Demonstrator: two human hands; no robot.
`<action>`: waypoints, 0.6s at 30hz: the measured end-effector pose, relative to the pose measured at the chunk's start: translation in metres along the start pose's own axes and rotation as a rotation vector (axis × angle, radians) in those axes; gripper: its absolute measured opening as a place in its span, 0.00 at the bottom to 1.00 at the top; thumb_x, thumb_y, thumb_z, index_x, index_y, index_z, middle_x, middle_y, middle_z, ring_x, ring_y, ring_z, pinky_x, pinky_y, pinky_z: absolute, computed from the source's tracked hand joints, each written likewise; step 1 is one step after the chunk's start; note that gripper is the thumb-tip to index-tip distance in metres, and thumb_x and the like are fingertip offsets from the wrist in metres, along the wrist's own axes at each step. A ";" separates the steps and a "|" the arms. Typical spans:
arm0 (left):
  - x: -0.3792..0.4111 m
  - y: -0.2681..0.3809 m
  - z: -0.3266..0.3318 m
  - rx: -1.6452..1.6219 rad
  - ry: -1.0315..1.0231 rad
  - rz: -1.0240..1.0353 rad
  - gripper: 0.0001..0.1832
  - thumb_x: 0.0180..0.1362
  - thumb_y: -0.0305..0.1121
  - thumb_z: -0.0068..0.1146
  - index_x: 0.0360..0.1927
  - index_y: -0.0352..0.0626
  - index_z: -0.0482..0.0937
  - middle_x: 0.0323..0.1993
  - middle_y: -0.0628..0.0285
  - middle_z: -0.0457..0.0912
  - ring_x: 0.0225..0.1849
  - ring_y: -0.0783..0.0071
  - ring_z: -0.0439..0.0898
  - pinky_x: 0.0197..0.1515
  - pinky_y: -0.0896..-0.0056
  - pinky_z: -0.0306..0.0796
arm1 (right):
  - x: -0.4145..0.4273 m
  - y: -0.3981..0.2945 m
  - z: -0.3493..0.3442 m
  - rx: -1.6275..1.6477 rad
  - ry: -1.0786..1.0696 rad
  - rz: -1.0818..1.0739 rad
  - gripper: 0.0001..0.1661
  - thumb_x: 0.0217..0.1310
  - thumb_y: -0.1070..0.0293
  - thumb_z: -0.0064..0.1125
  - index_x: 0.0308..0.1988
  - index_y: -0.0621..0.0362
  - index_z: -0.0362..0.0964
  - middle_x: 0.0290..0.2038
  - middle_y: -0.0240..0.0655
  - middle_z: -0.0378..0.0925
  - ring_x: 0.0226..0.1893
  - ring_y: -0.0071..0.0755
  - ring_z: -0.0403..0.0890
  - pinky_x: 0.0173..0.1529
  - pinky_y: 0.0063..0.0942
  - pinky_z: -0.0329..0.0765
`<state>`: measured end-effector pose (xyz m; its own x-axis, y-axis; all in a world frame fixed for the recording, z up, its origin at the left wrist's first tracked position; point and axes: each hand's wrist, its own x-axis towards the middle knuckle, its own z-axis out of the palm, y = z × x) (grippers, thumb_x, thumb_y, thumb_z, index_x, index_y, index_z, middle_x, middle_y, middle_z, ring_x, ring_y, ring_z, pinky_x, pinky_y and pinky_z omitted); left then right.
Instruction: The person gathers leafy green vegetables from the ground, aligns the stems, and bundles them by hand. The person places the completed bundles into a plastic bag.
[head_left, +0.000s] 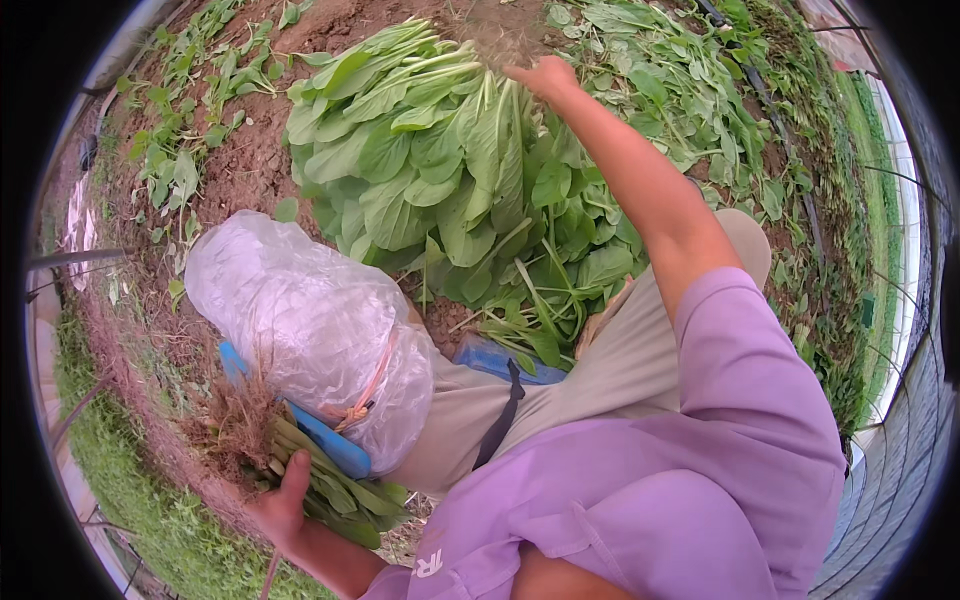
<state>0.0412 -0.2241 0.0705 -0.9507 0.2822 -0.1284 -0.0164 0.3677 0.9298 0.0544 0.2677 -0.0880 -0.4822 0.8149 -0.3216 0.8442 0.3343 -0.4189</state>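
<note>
At lower left my left hand (283, 495) grips a bunch of leafy greens (330, 472). Its tangled brown roots (240, 420) point up and away from me. Beside the bunch, a blue plastic strip (322, 435) lies against the clear plastic wrap (300, 292) tied over my left leg. My right arm reaches out to the far end of a large heap of leafy greens (427, 150). There my right hand (547, 77) touches the pale stem bases, near blurred roots (506, 45). Whether its fingers close on a plant is hidden.
Loose greens (645, 67) cover the soil at upper right, beside a dark hose (776, 112). Scattered plants (180, 142) lie on bare soil (247, 169) at upper left. Between my legs is a blue plastic object (495, 358). Mesh netting (892, 480) borders the right.
</note>
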 end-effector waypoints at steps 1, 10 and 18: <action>0.000 0.000 -0.001 -0.002 -0.018 0.017 0.42 0.33 0.20 0.60 0.54 0.32 0.50 0.47 0.53 0.63 0.46 0.66 0.64 0.49 0.69 0.59 | 0.005 -0.008 0.001 -0.053 -0.054 0.068 0.27 0.36 0.51 0.60 0.30 0.66 0.71 0.26 0.42 0.74 0.30 0.37 0.76 0.37 0.29 0.71; 0.002 0.002 -0.003 0.005 -0.075 -0.002 0.40 0.33 0.20 0.60 0.52 0.31 0.52 0.46 0.53 0.64 0.46 0.67 0.65 0.48 0.70 0.60 | -0.019 0.021 -0.033 0.834 -0.209 -0.002 0.14 0.42 0.66 0.55 0.31 0.62 0.67 0.26 0.36 0.71 0.16 0.22 0.68 0.16 0.21 0.63; 0.012 0.030 0.033 0.033 -0.149 -0.025 0.35 0.36 0.18 0.56 0.51 0.31 0.56 0.44 0.55 0.67 0.44 0.70 0.67 0.47 0.72 0.61 | -0.095 0.064 -0.146 1.490 -0.380 -0.193 0.10 0.47 0.71 0.51 0.34 0.58 0.65 0.21 0.28 0.68 0.13 0.16 0.61 0.16 0.14 0.58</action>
<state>0.0395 -0.1802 0.0848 -0.8939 0.3998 -0.2028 -0.0266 0.4043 0.9142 0.1883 0.2809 0.0396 -0.7762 0.5753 -0.2578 -0.1132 -0.5294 -0.8408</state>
